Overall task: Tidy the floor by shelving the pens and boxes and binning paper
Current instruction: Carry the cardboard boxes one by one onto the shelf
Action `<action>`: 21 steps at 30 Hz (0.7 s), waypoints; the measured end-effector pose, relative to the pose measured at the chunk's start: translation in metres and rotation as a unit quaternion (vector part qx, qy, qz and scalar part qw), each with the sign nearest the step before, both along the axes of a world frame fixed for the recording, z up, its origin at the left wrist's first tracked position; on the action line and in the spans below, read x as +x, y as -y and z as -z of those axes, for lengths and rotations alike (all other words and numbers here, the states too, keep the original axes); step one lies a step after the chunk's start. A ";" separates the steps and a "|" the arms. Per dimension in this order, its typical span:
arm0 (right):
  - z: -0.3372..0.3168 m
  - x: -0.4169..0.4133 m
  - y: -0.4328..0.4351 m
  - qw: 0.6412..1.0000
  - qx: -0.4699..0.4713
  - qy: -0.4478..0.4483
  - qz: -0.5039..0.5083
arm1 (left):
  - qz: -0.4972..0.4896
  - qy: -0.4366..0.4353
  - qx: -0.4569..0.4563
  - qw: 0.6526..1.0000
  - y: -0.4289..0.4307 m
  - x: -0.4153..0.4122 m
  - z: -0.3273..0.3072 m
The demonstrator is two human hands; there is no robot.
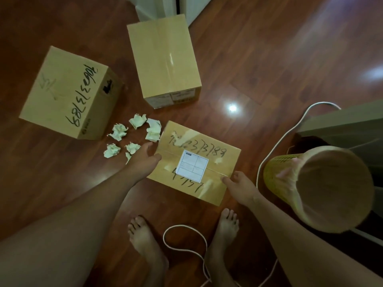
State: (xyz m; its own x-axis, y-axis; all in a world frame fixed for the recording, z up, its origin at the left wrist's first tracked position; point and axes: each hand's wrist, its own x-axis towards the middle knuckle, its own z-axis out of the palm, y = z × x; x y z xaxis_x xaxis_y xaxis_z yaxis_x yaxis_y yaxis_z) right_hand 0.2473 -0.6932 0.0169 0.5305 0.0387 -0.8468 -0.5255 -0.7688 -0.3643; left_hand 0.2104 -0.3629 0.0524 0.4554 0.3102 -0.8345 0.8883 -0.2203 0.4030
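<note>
The left hand (145, 158) and right hand (241, 186) grip the labelled cardboard box (209, 141) between them (crumpled paper (136, 121) lies just beyond the left).

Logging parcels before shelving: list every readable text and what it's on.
"...3789", handwritten, upside down: left box; leading digits unclear.
"...3788", handwritten: near box; start smudged.
More handwriting below its white label: unclear.
White label print: too small.
Middle box side stickers: blurred.
</note>
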 end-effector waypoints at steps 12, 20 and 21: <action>0.027 0.008 -0.014 0.985 0.057 -0.054 0.153 | -0.064 -0.072 -0.067 0.993 0.003 -0.008 0.040; -0.017 0.014 -0.019 0.986 0.055 0.017 0.159 | -0.067 -0.006 -0.061 0.996 0.011 -0.027 -0.001; -0.031 0.015 -0.019 0.985 0.061 0.027 0.159 | -0.065 -0.007 -0.061 0.996 0.011 -0.028 -0.015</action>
